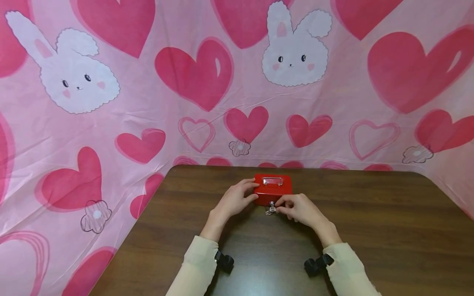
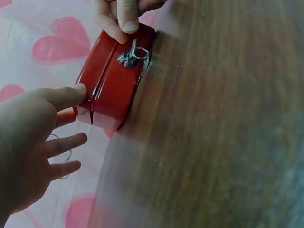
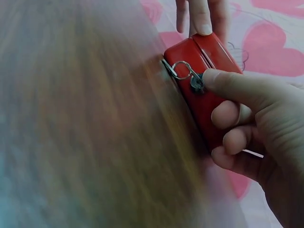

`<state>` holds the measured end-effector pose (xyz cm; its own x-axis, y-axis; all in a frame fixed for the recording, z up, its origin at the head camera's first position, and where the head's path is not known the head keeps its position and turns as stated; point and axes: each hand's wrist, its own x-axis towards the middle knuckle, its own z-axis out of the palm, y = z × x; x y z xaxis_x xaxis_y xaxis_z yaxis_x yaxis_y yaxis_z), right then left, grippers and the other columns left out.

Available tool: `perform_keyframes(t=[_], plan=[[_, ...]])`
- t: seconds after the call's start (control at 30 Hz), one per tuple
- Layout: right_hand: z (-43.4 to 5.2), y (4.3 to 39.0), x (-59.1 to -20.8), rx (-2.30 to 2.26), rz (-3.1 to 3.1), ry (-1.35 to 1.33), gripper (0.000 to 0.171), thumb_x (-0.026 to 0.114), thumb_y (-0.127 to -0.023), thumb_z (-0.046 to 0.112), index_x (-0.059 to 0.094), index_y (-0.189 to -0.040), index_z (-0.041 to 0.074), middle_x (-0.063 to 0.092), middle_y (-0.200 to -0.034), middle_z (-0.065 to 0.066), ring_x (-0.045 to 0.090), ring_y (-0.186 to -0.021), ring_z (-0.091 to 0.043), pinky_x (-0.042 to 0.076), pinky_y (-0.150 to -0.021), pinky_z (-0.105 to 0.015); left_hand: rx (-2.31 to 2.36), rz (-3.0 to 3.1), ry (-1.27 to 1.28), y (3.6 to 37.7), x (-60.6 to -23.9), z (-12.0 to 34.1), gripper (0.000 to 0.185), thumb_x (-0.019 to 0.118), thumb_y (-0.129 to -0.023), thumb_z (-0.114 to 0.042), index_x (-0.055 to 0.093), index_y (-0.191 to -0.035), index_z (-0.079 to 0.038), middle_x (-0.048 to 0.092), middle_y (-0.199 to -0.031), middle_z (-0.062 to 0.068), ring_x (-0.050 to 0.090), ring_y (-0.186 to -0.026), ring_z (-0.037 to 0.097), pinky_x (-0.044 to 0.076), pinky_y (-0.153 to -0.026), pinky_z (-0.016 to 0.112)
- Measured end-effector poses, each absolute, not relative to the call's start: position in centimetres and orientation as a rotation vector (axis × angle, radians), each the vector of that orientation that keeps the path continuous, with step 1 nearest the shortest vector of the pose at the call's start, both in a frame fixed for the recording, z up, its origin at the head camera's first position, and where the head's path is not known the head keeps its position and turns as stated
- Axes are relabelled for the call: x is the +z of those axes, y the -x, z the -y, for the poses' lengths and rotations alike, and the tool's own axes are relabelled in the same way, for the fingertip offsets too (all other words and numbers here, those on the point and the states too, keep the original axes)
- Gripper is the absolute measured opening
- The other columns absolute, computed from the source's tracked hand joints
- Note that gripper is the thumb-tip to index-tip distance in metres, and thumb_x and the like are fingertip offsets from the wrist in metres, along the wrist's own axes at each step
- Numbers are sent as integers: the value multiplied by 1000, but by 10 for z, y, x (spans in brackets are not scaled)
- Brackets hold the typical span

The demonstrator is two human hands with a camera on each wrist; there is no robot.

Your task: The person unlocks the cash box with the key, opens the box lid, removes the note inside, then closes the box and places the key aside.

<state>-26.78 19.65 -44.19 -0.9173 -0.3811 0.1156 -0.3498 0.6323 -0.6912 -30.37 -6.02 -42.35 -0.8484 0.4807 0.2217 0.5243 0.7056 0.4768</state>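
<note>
Left hand (image 1: 237, 199) braces the red cash box (image 1: 273, 190) at its left end w/ thumb and fingers curled on it, likely to stop it sliding; right hand (image 1: 299, 209) pinches the key (image 1: 271, 208) at the front lock. Box sits mid-bench (image 1: 370, 230), near the far edge, lid down, handle (image 1: 272, 181) flat on top; heart-and-bunny cloth (image 1: 111, 102) behind.

Left wrist view: thumb on box corner (image 2: 111, 90), other fingers spread loose behind it; key w/ ring (image 2: 133, 54) hangs from lock.

Right wrist view: thumb presses key head (image 3: 197, 81), fingers curled vs. box front, probably for turning leverage.
</note>
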Motion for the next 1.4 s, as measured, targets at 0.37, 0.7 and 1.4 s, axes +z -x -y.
perform_keyframes(t=[0.37, 0.7, 1.4], plan=[[-204, 267, -434, -1267, -2807, 694, 16, 75, -89, 31, 74, -100, 19, 60, -63, 4, 54, -50, -13, 51, -48, -29, -848, 2837, 813, 303, -421, 61, 49, 66, -95, -35, 56, -141, -21, 52, -148, 0, 50, -136, 21, 39, -114, 46], [-213, 265, -422, -1345, -2857, 619, 23, 74, -89, 33, 75, -105, 16, 66, -70, -3, 55, -54, -16, 53, -51, -30, -901, 2816, 796, 303, -417, 66, 49, 67, -94, -35, 57, -140, -21, 57, -141, -1, 52, -132, 19, 41, -113, 45], [-236, 268, -425, -1353, -3039, 442, 25, 72, -91, 34, 73, -108, 17, 67, -90, -2, 58, -61, -17, 53, -55, -28, -873, 2862, 734, 306, -420, 75, 35, 65, -96, -29, 65, -129, -19, 65, -128, 0, 59, -123, 19, 45, -109, 42]])
